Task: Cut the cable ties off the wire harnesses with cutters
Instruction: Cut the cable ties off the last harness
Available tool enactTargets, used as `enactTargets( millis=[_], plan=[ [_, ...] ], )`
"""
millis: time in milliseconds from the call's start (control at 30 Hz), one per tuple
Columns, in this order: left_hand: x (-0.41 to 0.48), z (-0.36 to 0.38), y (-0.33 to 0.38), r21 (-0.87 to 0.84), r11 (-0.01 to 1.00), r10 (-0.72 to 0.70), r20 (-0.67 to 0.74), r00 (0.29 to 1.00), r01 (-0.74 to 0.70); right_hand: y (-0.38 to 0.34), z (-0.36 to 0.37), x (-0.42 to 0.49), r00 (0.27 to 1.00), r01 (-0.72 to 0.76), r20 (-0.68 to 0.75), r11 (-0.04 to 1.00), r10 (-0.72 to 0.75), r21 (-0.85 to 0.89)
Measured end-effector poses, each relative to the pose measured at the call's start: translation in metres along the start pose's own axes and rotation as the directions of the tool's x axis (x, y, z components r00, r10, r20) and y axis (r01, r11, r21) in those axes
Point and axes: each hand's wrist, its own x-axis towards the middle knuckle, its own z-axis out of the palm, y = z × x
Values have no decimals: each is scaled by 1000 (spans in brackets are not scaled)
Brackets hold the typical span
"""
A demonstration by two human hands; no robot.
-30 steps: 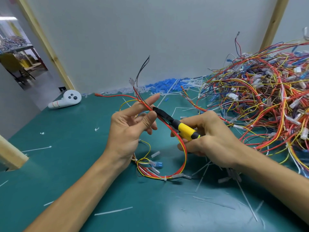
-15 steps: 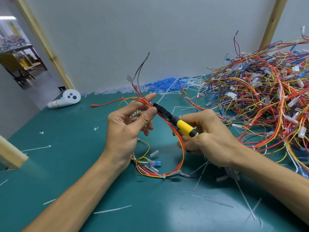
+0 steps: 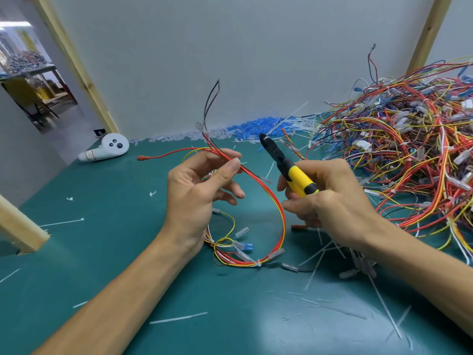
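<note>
My left hand [image 3: 199, 193] pinches a red and yellow wire harness [image 3: 280, 216] between thumb and forefinger, above the green table [image 3: 102, 239]. The harness loops down to the table, where a white cable tie [image 3: 259, 263] wraps its lowest part. A small white tie piece [image 3: 266, 180] sits on the wires just right of my thumb. My right hand [image 3: 330, 203] grips yellow-handled cutters [image 3: 289, 170]. Their black jaws point up and left, clear of the wires.
A big tangled pile of wire harnesses [image 3: 409, 160] fills the right side. Cut white ties [image 3: 332, 265] lie scattered under my right hand. Blue and clear connectors [image 3: 256, 124] line the wall. A white controller [image 3: 107, 148] lies at the back left, a wooden beam [image 3: 20, 231] at the left edge.
The cutters have pulled back to the right, away from the harness at my left fingers, and their jaws now point upward. My left hand keeps its pinch on the wires.
</note>
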Motion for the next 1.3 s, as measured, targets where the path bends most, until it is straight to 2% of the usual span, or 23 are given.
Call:
enactTargets(
  millis=[167,333,467,533,600,700,800,867,933,967,1000,1067,1100,1167,1233,1300],
  plan=[
    [4,-2,4,-75,997,-37,-75,996,32,3,-1,1,999,-5,-37,1000,6,31],
    [7,-3,7,-170,984,-67,-109,992,48,5,0,3,994,11,-102,989,-27,-146],
    [8,-3,7,-139,990,-24,-72,997,14,0,4,1,998,-26,62,994,20,109],
    [8,-1,4,-77,997,-18,-76,997,12,-4,5,1,991,-38,135,990,20,135],
    [7,0,1,2,999,-49,-59,997,49,-5,6,1,990,-47,140,991,29,126],
    [6,-2,1,113,975,-198,77,977,189,-3,8,1,998,-60,34,981,54,184],
    [2,-3,1,205,934,-342,283,896,292,-1,6,6,990,-23,-121,920,76,390],
    [-2,0,1,246,921,-376,363,852,301,2,3,10,967,-8,-215,857,138,516],
    [-4,2,1,300,921,-358,391,848,250,6,0,14,938,13,-287,810,193,587],
    [-5,2,0,392,908,-313,400,862,148,7,-1,15,927,29,-316,800,203,600],
    [-6,1,-2,525,851,-236,415,878,-19,7,-2,15,920,43,-337,803,200,595],
    [-8,-1,-3,716,606,-60,477,877,-347,8,-2,15,919,42,-355,854,171,519],
    [-8,-2,-3,735,532,-3,498,867,-420,8,-1,14,922,25,-355,891,155,454],
    [-6,-4,-4,723,529,62,490,870,-444,10,-2,13,924,-23,-358,958,130,287],
    [-1,-8,-5,722,533,128,446,886,-441,10,-6,12,928,-90,-360,995,96,33],
    [3,-12,-2,762,457,241,389,889,-458,9,-12,11,946,-145,-320,945,47,-293]
  ],
)
